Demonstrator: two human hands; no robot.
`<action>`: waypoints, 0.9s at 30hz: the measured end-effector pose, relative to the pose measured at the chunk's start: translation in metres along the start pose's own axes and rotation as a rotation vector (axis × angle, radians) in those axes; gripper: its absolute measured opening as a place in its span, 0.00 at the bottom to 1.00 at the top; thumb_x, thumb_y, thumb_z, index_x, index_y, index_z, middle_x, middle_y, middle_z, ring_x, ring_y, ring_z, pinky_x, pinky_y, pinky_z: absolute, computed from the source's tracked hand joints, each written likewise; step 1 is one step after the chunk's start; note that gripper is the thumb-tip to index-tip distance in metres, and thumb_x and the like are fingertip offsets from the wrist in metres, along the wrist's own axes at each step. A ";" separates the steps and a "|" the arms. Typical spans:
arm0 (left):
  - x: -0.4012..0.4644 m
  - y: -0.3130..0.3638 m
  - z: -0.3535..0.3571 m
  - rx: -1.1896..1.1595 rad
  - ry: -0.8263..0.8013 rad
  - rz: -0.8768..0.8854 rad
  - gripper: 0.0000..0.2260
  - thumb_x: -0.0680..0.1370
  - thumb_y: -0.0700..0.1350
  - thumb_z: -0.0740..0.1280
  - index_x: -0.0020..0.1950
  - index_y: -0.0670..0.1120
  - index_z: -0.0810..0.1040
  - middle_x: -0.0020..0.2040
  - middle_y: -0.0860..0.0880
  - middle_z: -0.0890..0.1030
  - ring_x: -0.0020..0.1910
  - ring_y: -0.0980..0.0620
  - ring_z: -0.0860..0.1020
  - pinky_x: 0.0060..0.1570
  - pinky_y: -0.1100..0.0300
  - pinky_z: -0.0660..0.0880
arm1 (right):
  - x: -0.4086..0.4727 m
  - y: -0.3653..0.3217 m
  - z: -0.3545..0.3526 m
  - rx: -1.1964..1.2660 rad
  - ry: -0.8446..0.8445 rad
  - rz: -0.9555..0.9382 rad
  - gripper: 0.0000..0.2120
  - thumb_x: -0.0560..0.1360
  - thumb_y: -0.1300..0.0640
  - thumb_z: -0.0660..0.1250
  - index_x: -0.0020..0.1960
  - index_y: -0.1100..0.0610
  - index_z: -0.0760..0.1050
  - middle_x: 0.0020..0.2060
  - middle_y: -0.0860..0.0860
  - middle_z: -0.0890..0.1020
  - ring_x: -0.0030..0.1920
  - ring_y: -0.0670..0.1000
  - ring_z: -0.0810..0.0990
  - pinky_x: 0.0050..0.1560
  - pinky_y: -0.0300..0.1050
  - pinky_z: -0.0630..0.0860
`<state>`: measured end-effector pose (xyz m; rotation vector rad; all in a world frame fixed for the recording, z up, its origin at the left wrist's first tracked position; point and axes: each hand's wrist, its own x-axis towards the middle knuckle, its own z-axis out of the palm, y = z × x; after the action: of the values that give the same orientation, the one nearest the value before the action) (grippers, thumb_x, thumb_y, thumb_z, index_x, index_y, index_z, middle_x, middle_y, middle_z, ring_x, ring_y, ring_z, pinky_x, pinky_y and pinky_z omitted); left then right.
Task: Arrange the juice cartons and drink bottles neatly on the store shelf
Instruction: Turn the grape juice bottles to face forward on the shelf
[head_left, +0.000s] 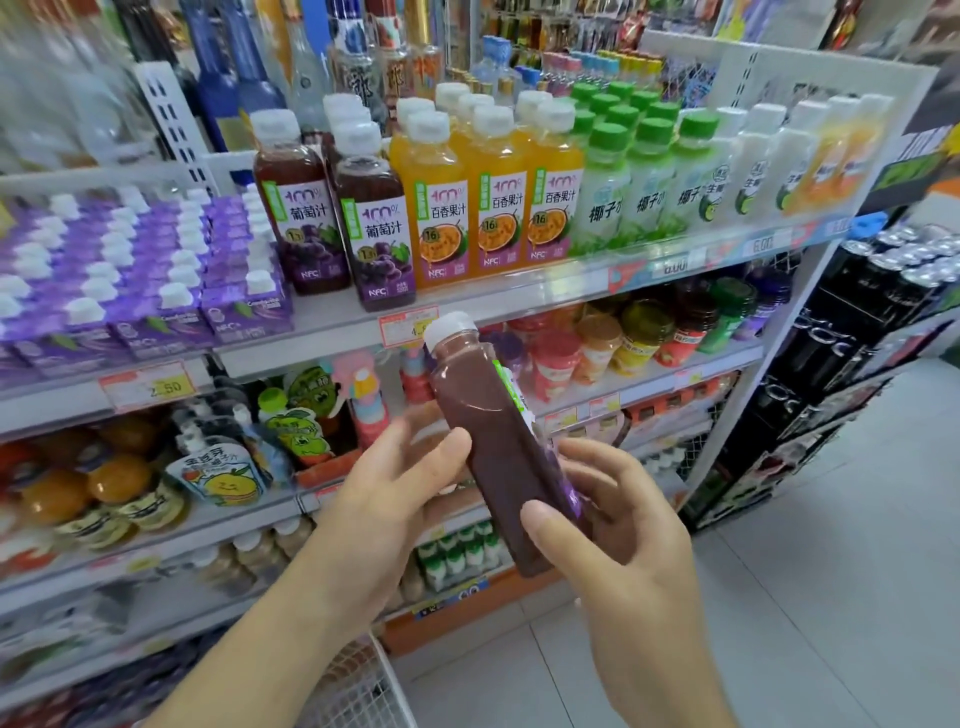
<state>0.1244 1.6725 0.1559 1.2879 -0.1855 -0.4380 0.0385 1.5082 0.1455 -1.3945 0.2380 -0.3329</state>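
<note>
While both hands grip it, grape juice bottle (498, 441) tilted, shelf (467, 306) behind

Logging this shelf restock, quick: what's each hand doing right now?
Left hand: holding the grape juice bottle from its left side.
Right hand: holding the same bottle near its base.

pale tiled floor (779, 597), white metal shelving (769, 332)

Yellow price tags (148, 385) hang along the shelf edges. Lower down sit fruit pouches (221, 475) with cartoon faces, beside round orange jars (118, 478). Small cups (556, 361) with coloured lids fill the row to the right. Black cans (852, 317) are stacked at the far right, above a pale tiled floor (831, 597). A white wire basket (358, 691) stands at the bottom.
</note>
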 end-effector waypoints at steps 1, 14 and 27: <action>0.000 -0.001 -0.001 0.002 -0.019 -0.016 0.27 0.79 0.58 0.73 0.73 0.45 0.76 0.67 0.42 0.83 0.67 0.40 0.81 0.62 0.50 0.81 | 0.001 0.000 -0.001 0.113 -0.038 0.062 0.18 0.69 0.55 0.79 0.58 0.50 0.84 0.53 0.56 0.88 0.54 0.62 0.87 0.55 0.64 0.84; 0.002 0.023 0.017 0.185 0.292 -0.038 0.21 0.63 0.59 0.79 0.50 0.49 0.86 0.42 0.48 0.89 0.38 0.52 0.87 0.35 0.60 0.79 | 0.006 -0.002 0.005 -0.209 -0.113 0.049 0.23 0.72 0.63 0.80 0.63 0.46 0.81 0.52 0.47 0.85 0.48 0.48 0.88 0.48 0.42 0.83; -0.006 0.034 0.016 0.076 0.285 0.056 0.23 0.72 0.50 0.77 0.61 0.40 0.77 0.48 0.42 0.89 0.43 0.42 0.88 0.27 0.61 0.78 | 0.004 -0.003 0.005 -0.530 -0.170 -0.225 0.33 0.66 0.40 0.78 0.69 0.38 0.75 0.62 0.37 0.77 0.63 0.43 0.80 0.60 0.35 0.76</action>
<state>0.1204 1.6677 0.1934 1.4010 0.0016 -0.1974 0.0438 1.5105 0.1492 -1.9706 0.0248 -0.3482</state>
